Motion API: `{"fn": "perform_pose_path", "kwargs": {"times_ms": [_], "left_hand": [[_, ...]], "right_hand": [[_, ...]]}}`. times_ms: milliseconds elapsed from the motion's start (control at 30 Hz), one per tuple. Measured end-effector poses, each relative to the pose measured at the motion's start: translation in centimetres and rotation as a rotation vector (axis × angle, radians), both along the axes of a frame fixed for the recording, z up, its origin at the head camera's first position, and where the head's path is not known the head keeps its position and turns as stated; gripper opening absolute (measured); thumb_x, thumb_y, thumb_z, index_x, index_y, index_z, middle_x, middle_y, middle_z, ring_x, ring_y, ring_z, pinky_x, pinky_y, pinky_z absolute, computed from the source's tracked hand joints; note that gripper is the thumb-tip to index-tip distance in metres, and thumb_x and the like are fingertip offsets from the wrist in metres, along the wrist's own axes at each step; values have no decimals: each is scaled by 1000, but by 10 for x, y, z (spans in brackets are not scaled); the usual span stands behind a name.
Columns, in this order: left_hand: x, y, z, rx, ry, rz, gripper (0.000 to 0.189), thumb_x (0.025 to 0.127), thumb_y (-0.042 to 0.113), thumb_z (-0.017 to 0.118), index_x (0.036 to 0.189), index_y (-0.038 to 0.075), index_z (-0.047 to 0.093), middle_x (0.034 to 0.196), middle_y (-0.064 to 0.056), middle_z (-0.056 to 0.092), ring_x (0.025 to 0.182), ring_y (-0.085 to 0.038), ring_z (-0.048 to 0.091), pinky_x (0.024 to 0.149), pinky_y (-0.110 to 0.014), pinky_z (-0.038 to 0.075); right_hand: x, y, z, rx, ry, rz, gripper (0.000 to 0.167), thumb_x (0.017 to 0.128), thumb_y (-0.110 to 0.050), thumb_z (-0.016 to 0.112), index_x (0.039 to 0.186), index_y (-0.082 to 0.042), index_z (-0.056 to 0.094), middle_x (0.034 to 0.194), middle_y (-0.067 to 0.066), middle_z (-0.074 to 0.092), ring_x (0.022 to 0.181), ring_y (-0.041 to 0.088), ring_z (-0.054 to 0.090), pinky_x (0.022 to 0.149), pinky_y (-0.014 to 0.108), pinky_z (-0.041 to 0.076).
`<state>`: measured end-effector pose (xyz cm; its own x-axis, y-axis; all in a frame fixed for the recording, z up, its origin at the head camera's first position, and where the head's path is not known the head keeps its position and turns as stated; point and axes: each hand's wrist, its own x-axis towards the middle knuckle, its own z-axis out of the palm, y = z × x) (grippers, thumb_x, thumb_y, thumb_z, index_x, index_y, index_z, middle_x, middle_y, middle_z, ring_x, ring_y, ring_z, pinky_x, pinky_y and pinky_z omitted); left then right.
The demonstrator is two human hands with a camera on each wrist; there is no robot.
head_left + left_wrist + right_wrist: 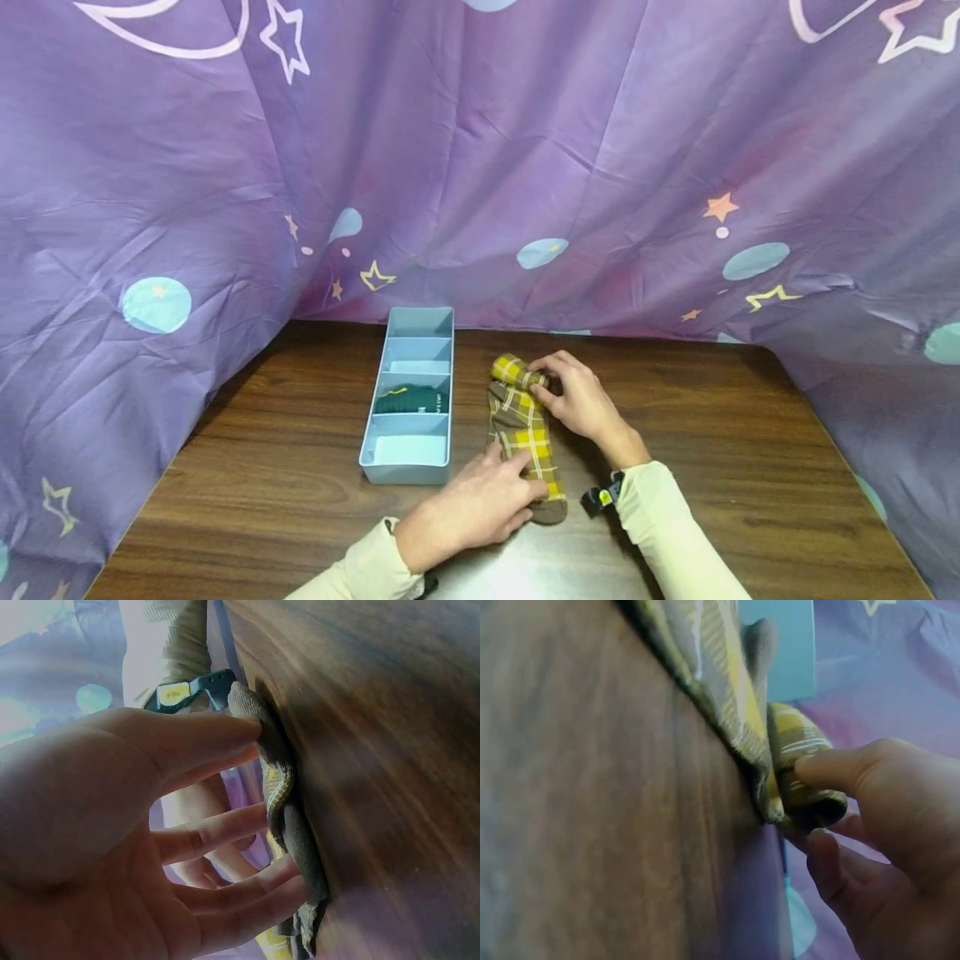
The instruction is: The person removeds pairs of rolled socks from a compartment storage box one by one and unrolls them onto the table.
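Fingers of our right hand (579, 398) pinch the rolled end of a plaid sock (529, 440), on the table (690, 400) right of the blue divided box (405, 474); our left hand (482, 502), fingers loosely spread, rests on its flat length; should that lift early, the roll could skew or unwind

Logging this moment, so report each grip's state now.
Left grip: open, touching the plaid sock.
Right grip: closed, pinching the sock's rolled end.

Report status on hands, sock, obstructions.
Left hand touching plaid sock. Right hand gripping its rolled end. Divided box left of sock, no obstruction seen.
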<state>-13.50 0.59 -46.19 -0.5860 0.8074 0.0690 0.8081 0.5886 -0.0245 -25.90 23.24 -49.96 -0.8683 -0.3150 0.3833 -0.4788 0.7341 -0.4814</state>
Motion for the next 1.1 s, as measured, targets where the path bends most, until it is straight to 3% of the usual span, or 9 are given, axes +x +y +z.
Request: {"fn": "perform_pose_path", "kwargs": {"times_ms": [133, 333, 433, 633, 733, 833, 967, 1100], "left_hand": [[1, 0, 1, -8, -17, -3, 30, 95, 41, 82, 124, 39, 76, 124, 2, 68, 101, -27, 65, 78, -31, 59], [3, 0, 2, -11, -61, -1, 31, 95, 41, 82, 125, 40, 76, 124, 3, 67, 98, -26, 65, 70, -30, 58], [3, -1, 2, -10, -63, -8, 30, 95, 41, 82, 125, 40, 76, 125, 3, 67, 98, -27, 66, 69, -29, 58], [3, -1, 3, -15, -67, -13, 31, 95, 43, 82, 125, 41, 76, 127, 2, 67, 100, -28, 66, 70, -30, 59], [4, -1, 4, -13, -72, -15, 31, 95, 42, 82, 125, 41, 76, 125, 3, 67, 98, -27, 66, 68, -29, 58], [4, -1, 4, -10, -73, -18, 32, 94, 43, 83, 125, 42, 76, 123, 4, 67, 97, -25, 65, 66, -28, 57], [4, -1, 4, -4, -71, -23, 32, 94, 43, 83, 125, 42, 76, 122, 4, 67, 97, -24, 66, 67, -27, 57], [3, -1, 4, 0, -78, -26, 33, 94, 42, 83, 126, 41, 76, 125, 3, 68, 97, -25, 66, 69, -27, 58]], "right_hand": [[-6, 3, -2, -36, -11, -14, 32, 97, -13, 80, 127, -11, 71, 117, 8, 78, 106, 27, 75, 95, 50, 60], [-11, 4, -3, -70, -35, -20, 23, 100, -13, 76, 122, -18, 71, 102, 0, 80, 87, 17, 74, 78, 41, 58], [-12, 3, -2, -24, -67, -10, 20, 100, -20, 78, 120, -16, 75, 108, 3, 79, 95, 20, 73, 84, 43, 59], [-14, 5, -3, 58, -86, 0, 37, 92, -23, 87, 123, -8, 74, 122, 11, 74, 111, 31, 71, 97, 52, 58], [-15, 6, -3, 70, -68, -50, 30, 94, -20, 84, 121, -9, 76, 124, 10, 71, 111, 31, 71, 95, 52, 59], [-15, 6, -2, 65, -48, -126, 26, 97, -22, 81, 121, -13, 78, 120, 7, 69, 105, 27, 70, 85, 49, 60], [-16, 6, 2, 18, -32, -237, 26, 96, -26, 82, 119, -17, 73, 102, 3, 65, 87, 21, 63, 67, 41, 52], [-17, 6, 5, -22, -33, -292, 19, 96, -31, 82, 100, -20, 67, 84, -1, 64, 73, 18, 59, 59, 37, 45]]}}
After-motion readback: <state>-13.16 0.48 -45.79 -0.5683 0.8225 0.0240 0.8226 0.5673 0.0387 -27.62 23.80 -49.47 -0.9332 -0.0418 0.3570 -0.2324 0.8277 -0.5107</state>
